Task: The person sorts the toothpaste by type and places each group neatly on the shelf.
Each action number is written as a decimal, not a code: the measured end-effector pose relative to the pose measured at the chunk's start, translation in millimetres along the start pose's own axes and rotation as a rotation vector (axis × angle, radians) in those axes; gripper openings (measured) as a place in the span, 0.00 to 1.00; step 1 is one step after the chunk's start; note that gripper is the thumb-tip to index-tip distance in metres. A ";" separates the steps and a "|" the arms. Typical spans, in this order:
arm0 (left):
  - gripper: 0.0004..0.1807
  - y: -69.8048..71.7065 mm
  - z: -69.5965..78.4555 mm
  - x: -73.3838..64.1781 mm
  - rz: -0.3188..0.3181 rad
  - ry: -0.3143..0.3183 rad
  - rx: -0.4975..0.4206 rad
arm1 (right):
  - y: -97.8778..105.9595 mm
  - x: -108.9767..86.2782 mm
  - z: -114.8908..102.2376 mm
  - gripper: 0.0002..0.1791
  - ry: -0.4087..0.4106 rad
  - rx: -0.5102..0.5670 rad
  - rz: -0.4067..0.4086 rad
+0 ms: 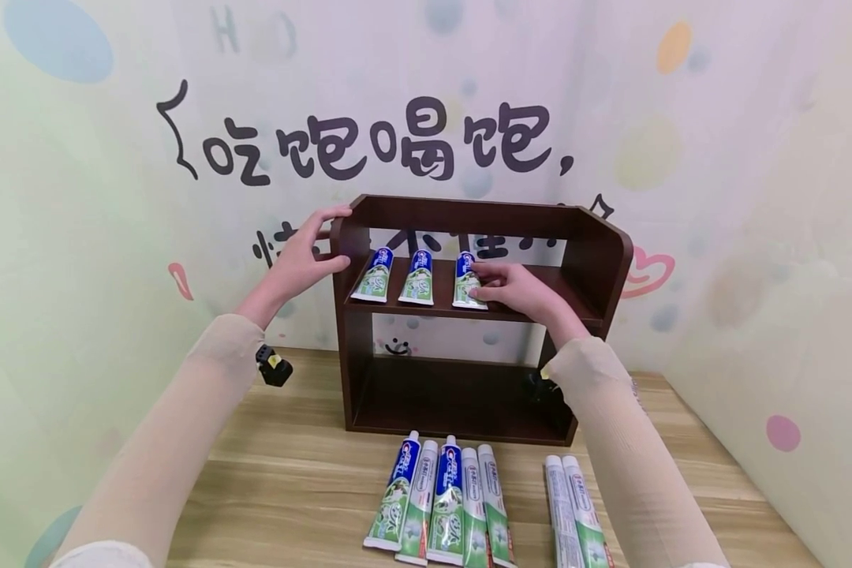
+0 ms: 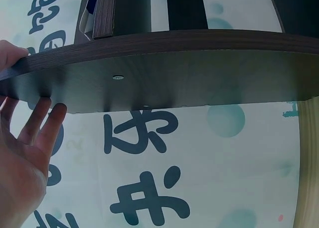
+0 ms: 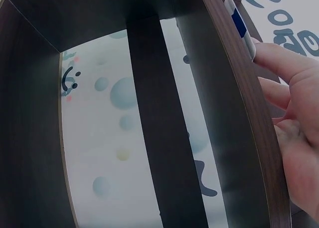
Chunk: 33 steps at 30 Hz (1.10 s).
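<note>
A dark brown two-tier shelf (image 1: 461, 314) stands on the table. My left hand (image 1: 304, 256) holds its left side panel (image 2: 199, 78), thumb at the front edge and fingers stretched towards the back edge. On the upper board, three blue, white and green toothpaste tubes lie with caps to the back: a left tube (image 1: 374, 276), a middle tube (image 1: 417, 278) and a right tube (image 1: 465, 278). My right hand (image 1: 521, 292) grips the right tube by its right side. In the right wrist view, the tube's flat end (image 3: 243, 31) juts past the board's front edge, a fingertip against it.
In front of the shelf lies a row of blue-green tubes (image 1: 447, 497) and slimmer grey-green tubes (image 1: 474, 505). Two more grey-green tubes (image 1: 575, 509) lie farther right on the wooden table (image 1: 277, 481). A printed wall (image 1: 426, 63) rises behind the shelf.
</note>
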State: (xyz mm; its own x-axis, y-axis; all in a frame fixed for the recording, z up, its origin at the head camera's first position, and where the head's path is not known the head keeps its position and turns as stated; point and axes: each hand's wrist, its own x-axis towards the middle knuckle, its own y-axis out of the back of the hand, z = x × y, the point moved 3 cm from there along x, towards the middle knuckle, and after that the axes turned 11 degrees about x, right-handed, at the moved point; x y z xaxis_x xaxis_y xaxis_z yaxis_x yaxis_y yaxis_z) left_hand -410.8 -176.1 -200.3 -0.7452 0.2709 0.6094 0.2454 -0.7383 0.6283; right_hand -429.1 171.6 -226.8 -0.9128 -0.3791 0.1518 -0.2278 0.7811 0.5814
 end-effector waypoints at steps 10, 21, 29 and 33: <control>0.36 1.1 -0.7 -0.1 0.002 0.002 0.004 | 0.2 -0.9 -2.5 0.34 0.005 -0.001 -0.003; 0.36 -0.7 -1.8 -0.1 -0.001 -0.001 -0.006 | -1.0 -0.3 1.0 0.33 0.004 0.021 0.010; 0.36 -0.4 -2.3 -0.2 0.000 0.002 0.001 | 0.1 -0.4 3.9 0.30 0.012 0.097 0.101; 0.36 -0.4 -2.7 1.2 -0.001 0.008 -0.002 | 0.7 -1.4 3.7 0.28 0.023 0.128 0.118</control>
State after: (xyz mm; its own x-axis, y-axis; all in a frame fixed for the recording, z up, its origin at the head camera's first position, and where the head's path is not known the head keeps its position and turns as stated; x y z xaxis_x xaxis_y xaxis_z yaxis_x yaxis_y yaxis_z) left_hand -413.4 -177.2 -201.1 -0.7507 0.2669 0.6044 0.2430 -0.7392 0.6282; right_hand -429.3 174.5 -229.6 -0.9283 -0.2906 0.2320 -0.1618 0.8773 0.4518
